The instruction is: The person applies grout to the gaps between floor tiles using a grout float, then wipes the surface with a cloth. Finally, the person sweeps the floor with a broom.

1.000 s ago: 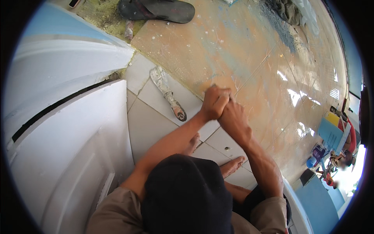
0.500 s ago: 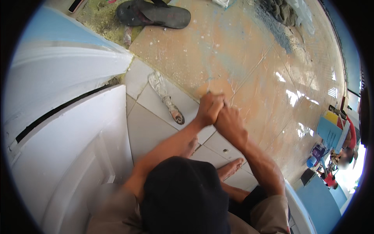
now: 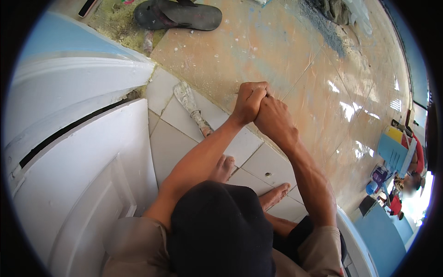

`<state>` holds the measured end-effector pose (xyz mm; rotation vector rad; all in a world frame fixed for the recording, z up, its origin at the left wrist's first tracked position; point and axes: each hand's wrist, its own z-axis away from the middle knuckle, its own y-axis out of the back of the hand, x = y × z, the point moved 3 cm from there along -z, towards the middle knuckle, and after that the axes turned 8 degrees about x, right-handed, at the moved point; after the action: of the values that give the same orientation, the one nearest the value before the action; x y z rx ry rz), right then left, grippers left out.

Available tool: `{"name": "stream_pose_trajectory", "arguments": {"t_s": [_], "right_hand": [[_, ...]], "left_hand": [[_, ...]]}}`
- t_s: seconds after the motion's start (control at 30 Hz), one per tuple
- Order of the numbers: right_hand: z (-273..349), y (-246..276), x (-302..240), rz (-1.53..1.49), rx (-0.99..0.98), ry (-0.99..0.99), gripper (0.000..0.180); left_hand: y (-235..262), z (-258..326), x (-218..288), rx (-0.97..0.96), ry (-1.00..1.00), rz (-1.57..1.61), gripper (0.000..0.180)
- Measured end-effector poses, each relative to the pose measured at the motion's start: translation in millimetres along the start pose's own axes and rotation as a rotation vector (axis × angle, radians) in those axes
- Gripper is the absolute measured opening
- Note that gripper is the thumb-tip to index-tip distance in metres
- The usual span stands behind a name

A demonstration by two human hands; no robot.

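Both hands are together in front of me over the tan, paint-streaked floor, just beyond the white tiles. My left hand (image 3: 248,104) is closed, fingers curled under. My right hand (image 3: 276,119) is also closed and presses against it from the right. Whatever they grip, if anything, is hidden by the fingers. Left of my hands, a flat tool caked in white (image 3: 188,99), with a broad end and a narrow handle, lies on the white tiles (image 3: 173,143). My left forearm covers the tip of its handle. My bare feet are on the tiles below.
A white panelled door (image 3: 97,171) stands at my left, beneath a white and blue wall edge (image 3: 92,69). A dark sandal (image 3: 180,16) lies at the far left. Grey debris (image 3: 334,41) and clear plastic (image 3: 361,18) are at the far right. Another person (image 3: 396,205) and assorted items are at the right rim.
Both closed hands have moved away from me, upward in the view, still joined. My left forearm now covers the end of the tool's handle. More of my left foot shows.
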<state>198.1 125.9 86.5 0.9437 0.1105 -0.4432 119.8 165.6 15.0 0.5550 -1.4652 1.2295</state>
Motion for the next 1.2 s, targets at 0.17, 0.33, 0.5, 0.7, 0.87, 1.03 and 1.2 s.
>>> {"name": "stream_pose_trajectory", "arguments": {"t_s": [0.17,0.33,0.5,0.7,0.87,1.03,1.2], "right_hand": [[39,-48,23,0.12,0.235,0.136,0.023],[-5,-2,19,-0.055,0.05,-0.016,0.022],[39,-54,47,0.06,0.338,0.142,0.018],[-3,-9,34,-0.027,0.107,-0.012,0.017],[40,-53,52,0.033,0.257,0.076,0.033],[-30,25,62,-0.091,0.296,-0.05,0.028],[10,65,71,-0.481,0.502,0.005,0.049]], "left_hand": [[-10,57,-23,-0.108,-0.14,-0.148,0.03],[-11,-14,-2,-0.095,0.043,-0.098,0.03],[-29,31,-26,-0.103,-0.354,-0.233,0.029],[-18,-20,-13,-0.144,-0.1,-0.185,0.032],[-28,42,-38,-0.191,-0.168,-0.17,0.031],[-38,-78,-3,-0.171,-0.191,-0.282,0.023],[-17,-64,77,0.253,-0.362,-0.124,0.042]]}}
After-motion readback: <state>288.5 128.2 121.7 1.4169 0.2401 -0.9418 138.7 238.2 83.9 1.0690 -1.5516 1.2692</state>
